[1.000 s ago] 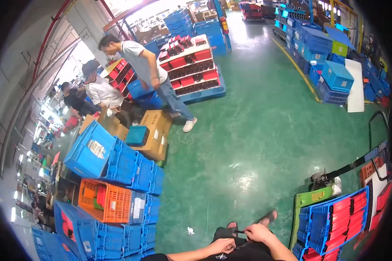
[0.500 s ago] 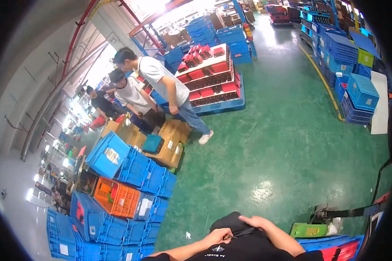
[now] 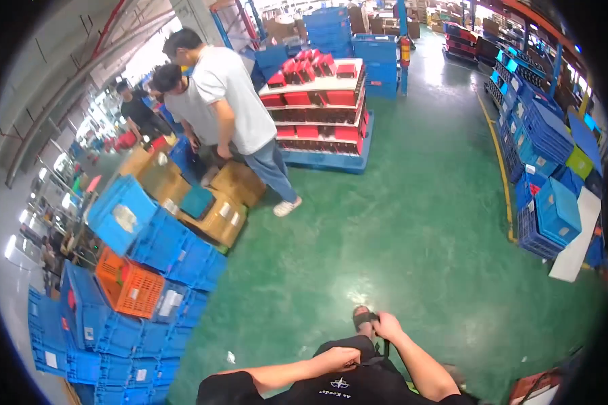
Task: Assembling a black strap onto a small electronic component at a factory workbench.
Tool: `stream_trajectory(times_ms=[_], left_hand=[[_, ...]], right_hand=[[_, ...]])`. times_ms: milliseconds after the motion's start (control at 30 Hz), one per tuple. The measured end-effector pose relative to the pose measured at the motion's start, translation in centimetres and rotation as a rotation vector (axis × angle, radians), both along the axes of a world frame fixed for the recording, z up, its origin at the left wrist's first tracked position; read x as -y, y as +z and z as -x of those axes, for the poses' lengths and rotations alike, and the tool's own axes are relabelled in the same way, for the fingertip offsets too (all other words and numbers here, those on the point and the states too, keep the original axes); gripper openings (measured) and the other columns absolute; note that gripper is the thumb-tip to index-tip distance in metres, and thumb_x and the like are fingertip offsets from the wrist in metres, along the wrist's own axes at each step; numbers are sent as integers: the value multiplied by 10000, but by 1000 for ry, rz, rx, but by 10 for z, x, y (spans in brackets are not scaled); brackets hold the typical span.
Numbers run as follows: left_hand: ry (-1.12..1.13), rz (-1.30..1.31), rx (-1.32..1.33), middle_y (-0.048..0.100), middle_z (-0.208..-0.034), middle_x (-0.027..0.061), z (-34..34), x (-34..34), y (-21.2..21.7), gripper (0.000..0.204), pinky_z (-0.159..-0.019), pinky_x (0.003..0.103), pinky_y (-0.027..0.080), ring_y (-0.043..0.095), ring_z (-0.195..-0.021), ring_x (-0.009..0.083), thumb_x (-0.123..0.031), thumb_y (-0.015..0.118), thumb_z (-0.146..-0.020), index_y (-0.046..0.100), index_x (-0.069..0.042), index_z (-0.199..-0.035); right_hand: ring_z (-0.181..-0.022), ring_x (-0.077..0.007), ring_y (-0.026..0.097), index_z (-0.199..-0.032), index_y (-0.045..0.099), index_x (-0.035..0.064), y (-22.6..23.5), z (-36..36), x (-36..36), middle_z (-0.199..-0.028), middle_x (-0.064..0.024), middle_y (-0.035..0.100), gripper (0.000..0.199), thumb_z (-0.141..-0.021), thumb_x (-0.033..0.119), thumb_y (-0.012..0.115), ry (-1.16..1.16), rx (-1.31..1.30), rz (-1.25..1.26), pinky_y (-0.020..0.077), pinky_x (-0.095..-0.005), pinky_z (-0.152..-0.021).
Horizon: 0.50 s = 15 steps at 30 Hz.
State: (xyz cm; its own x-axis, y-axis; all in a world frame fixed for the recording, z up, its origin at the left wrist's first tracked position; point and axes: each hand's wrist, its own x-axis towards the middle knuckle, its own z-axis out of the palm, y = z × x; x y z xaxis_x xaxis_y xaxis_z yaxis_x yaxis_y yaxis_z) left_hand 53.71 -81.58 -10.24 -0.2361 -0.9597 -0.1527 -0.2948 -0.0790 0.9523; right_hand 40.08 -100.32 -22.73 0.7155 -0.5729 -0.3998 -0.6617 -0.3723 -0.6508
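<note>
So, in the head view, you stood on the green floor (image 3: 412, 223) of a warehouse, looking down your own front. Your right hand (image 3: 387, 327) reached down near your sandal (image 3: 365, 317) and was curled around a thin dark strap (image 3: 387, 347) that ran down against your black shirt (image 3: 358, 385). Your left hand (image 3: 340, 358) lay clenched against the dark cloth at your waist; whether it gripped the cloth or only pressed on it, you could not tell from this view. The strap sat at the near edge of the scene, close to your body, between your two hands.

To the left, blue crates (image 3: 148, 270) were stacked in leaning piles with an orange crate (image 3: 130, 291) among them. Farther off, two people (image 3: 230, 101) bent over cardboard boxes (image 3: 226, 202), and behind them a shelf cart of red bins (image 3: 317, 101) stood on a blue pallet. More blue crates lined the right wall (image 3: 544, 162).

What could go wrong, by my judgement: with your head down and both hands busy at your waist, you could walk into the leaning crates on the left. A small white scrap (image 3: 230, 356) lay on the floor near your left side and might slip underfoot. The strap, if it hung loose, could catch your foot.
</note>
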Motion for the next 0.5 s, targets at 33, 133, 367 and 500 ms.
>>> stream_trajectory(times_ms=[33,133,367,500], left_hand=[[-33,139,-37,538,-771,85,-2,21,5,162,-641,343,477,570,-698,247,-35,636,-773,529,-71,-889],[-76,27,-64,559,-811,97,-10,74,15,166,-679,356,480,586,-771,277,-73,644,-766,540,-75,-895],[242,34,86,591,-798,101,-62,126,23,212,-624,349,503,613,-709,282,-88,718,-698,612,-54,-878],[443,-274,-79,565,-753,67,-85,167,41,144,-582,270,473,592,-647,151,-30,685,-737,624,-20,-866]], right_hand=[[-862,-417,620,-1124,578,122,75,-12,6,-906,-239,647,338,-822,274,557,-1,68,39,495,-473,-786],[-840,-402,621,-1103,577,157,159,-15,26,-891,-202,650,243,-897,273,522,151,131,-12,491,-489,-727],[-971,-338,599,-1071,610,18,158,-44,109,-993,-171,617,229,-847,14,562,299,480,-220,492,-387,-818],[-814,-118,644,-1098,590,3,146,-65,135,-864,-73,675,185,-932,52,526,-18,352,-900,510,-266,-759]])
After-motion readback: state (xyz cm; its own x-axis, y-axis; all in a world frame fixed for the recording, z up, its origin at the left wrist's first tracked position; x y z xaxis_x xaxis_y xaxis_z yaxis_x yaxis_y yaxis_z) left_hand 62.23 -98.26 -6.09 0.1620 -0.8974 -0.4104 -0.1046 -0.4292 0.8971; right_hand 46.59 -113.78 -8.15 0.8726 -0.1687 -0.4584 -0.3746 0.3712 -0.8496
